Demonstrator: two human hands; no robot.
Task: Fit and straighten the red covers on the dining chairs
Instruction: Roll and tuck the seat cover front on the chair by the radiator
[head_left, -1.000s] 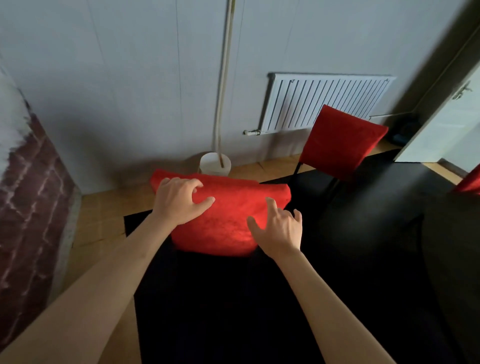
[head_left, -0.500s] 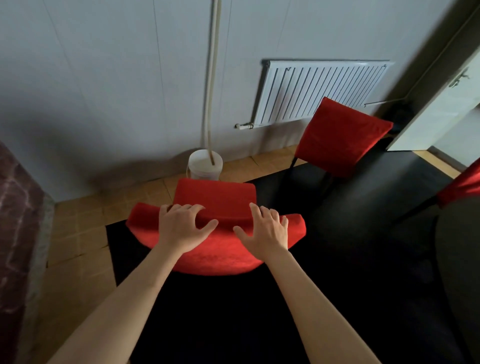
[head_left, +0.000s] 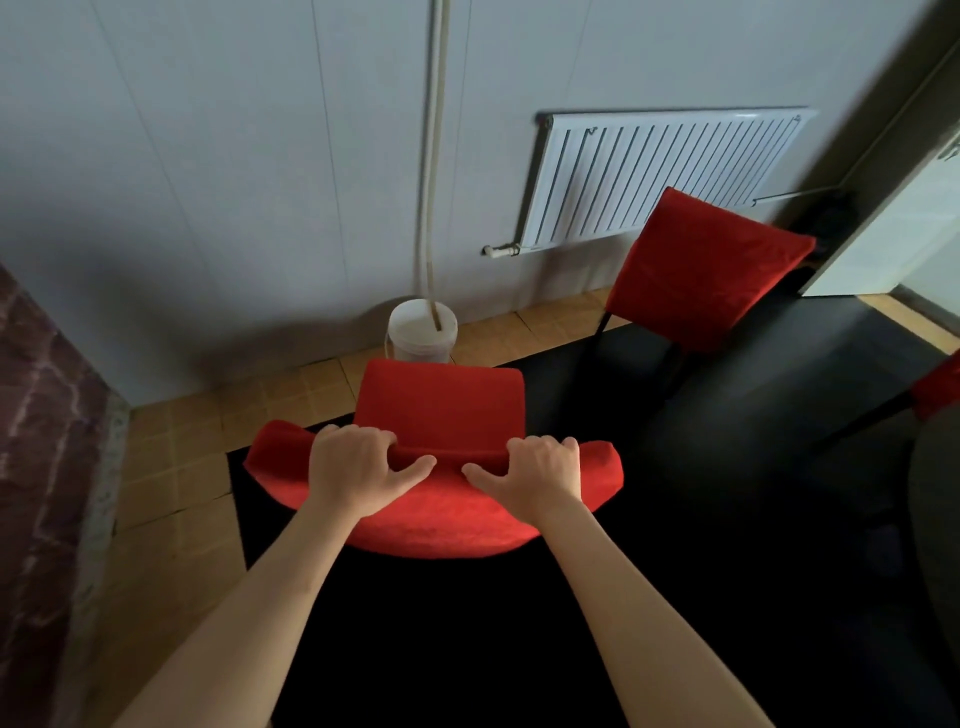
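Grey wall (head_left: 218, 171) far side, white radiator (head_left: 660, 176) on it right, white bucket (head_left: 422, 331) at wall base with pipe (head_left: 432, 156) running down into it. Tan tile floor (head_left: 171, 467) left, black table (head_left: 753, 467) near and right. Red cover (head_left: 436, 499) on near chair, centre. Left hand (head_left: 358, 473) and right hand (head_left: 535, 475) both grasp its top edge, fingers curled over fold, thumbs on near face. Second red-covered chair (head_left: 701, 265) far right, by radiator.
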